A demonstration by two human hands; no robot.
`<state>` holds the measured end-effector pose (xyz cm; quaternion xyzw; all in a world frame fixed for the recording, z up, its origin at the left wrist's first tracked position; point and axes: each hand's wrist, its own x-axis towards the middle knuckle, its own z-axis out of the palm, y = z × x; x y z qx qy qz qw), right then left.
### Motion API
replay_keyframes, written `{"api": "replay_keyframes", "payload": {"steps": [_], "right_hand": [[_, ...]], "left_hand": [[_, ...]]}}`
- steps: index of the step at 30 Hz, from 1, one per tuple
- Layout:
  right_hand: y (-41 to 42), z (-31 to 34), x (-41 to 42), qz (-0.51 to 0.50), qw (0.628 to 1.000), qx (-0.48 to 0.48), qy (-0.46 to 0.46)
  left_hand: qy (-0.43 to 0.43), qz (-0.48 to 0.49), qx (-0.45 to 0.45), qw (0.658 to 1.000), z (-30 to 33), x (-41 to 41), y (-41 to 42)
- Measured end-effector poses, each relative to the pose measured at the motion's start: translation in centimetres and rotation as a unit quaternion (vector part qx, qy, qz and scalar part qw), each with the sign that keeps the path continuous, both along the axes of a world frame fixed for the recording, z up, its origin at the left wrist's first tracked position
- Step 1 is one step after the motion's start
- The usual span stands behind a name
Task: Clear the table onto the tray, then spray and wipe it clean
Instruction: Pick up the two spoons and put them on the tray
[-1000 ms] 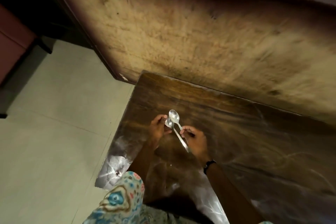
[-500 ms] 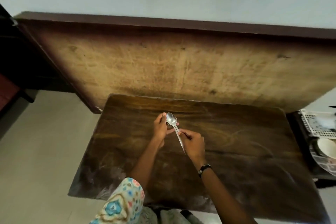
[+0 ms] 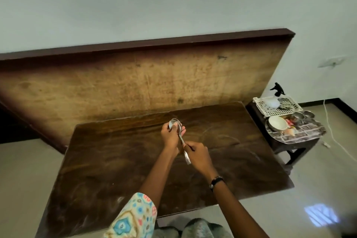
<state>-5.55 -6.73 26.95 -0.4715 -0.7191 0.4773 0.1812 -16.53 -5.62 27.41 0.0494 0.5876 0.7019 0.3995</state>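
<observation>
**Kid:** What are the hands holding?

**Helper:** Spoons (image 3: 176, 124). They are shiny metal, and I cannot tell if there is one or two stacked. The left hand (image 3: 171, 137) has its fingers curled round the bowl end. The round shiny part peeks out just above the left fingertips.

**Kid:** And the other hand?

**Helper:** The right hand (image 3: 197, 155) pinches the handle. Its fingers are bent tight on it. The handle runs from the left fingers down to the right fingers, and its tip sticks out just below the right thumb.

**Kid:** Are the spoons on the table?

**Helper:** No. Both hands hold them up above the brown table (image 3: 119, 160), over its far middle part. There are pale smears on the wood under and beside the fingers.

**Kid:** Where is the tray?

**Helper:** Well away to the right of the right fingers, on a small dark stand (image 3: 289, 146). The tray (image 3: 297, 131) has a grey brick pattern. A white bowl (image 3: 277, 123) sits on it with some little steel cups (image 3: 302, 116).

**Kid:** What is behind it?

**Helper:** A white basket (image 3: 270, 111) with holes, and a spray bottle (image 3: 277, 92) with a black top.

**Kid:** What is past the fingertips?

**Helper:** A big wooden board (image 3: 135, 83) leaning on the wall.
</observation>
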Motion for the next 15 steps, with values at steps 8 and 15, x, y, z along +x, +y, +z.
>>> {"api": "replay_keyframes", "payload": {"steps": [8, 15], "right_hand": [[-0.9, 0.7, 3.5, -0.064, 0.995, -0.061, 0.039], [1.0, 1.9, 5.5, -0.023, 0.999, -0.035, -0.016]], "left_hand": [[-0.016, -0.07, -0.009, 0.997, 1.9, 5.0, 2.8], [-0.09, -0.15, 0.012, 0.985, 1.9, 5.7, 4.9]]}}
